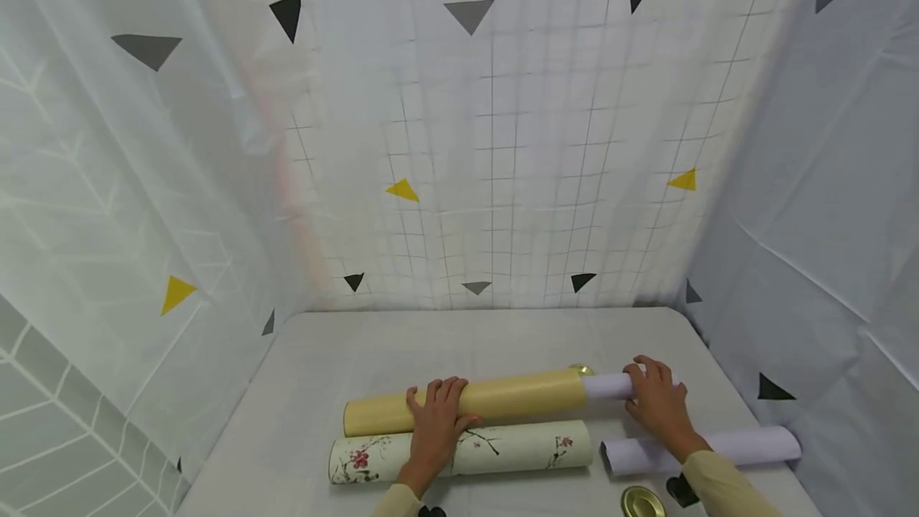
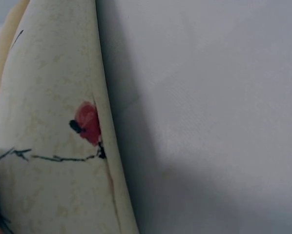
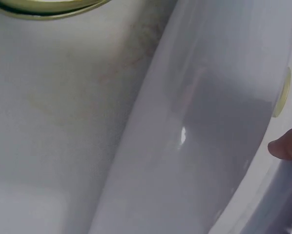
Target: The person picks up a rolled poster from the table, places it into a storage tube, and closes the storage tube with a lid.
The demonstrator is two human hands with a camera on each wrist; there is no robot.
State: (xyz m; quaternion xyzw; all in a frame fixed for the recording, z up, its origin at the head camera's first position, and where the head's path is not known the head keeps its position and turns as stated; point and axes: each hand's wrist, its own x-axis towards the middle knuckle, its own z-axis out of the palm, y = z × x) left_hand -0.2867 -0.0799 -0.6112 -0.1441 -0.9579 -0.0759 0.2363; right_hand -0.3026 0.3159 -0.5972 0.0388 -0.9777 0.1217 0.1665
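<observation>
A long yellow tube (image 1: 527,393) lies across the table, and the end of a lavender roll (image 1: 606,386) sticks out of its right end. My left hand (image 1: 436,431) holds the yellow tube from above, left of its middle. With curled fingers my right hand (image 1: 660,399) grips the outer end of the lavender roll. In front of the yellow tube lies a cream roll (image 1: 531,449) printed with branches and red flowers; it fills much of the left wrist view (image 2: 48,97). How far the lavender roll reaches inside the tube is hidden.
A second lavender roll (image 1: 750,447) lies at the right, below my right forearm. One round gold lid (image 1: 642,503) rests near the front edge, another gold lid (image 1: 580,369) behind the yellow tube. Patterned sheets hang behind the table (image 1: 402,333) and at both sides.
</observation>
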